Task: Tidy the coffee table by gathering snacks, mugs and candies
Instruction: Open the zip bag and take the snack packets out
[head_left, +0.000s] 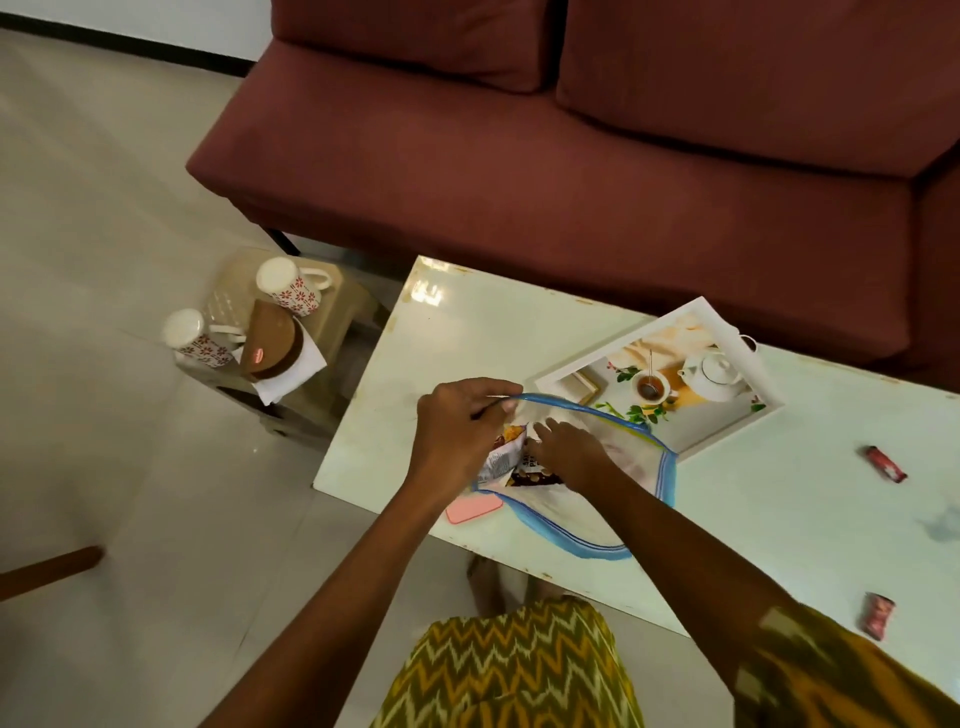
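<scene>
Left of the coffee table (519, 332), on a low stool (332, 306), two floral mugs (291, 286) sit mouth-down beside a brown round container (272, 345) on a white napkin; ceramic, so likely heavy for their size and breakable, best taken by the handle or round the body. On the table's near-left part lies a clear zip bag (597, 467) with a blue rim, mouth propped open. Left hand (457, 431): fingers pinched on the bag's upper rim, lifting it. Right hand (571, 452): reaches into the mouth, fingers on a snack packet (511, 462) partly inside; whether clenched or only pushing, cannot tell. Packet looks light, crinkly, probably slippery foil; a pinch at a sealed edge should hold better than the puffed middle. Bag film is limp and will likely collapse unless the rim is held. A pink flat item (470, 509) peeks from under the bag at the table's near edge. Beyond the bag, touching it, a white picture tray (670, 374). Toward the table's right, two red wrapped candies (885, 463) lie apart, one farther, one at the near edge (878, 616); small, light, easy fingertip picks.
</scene>
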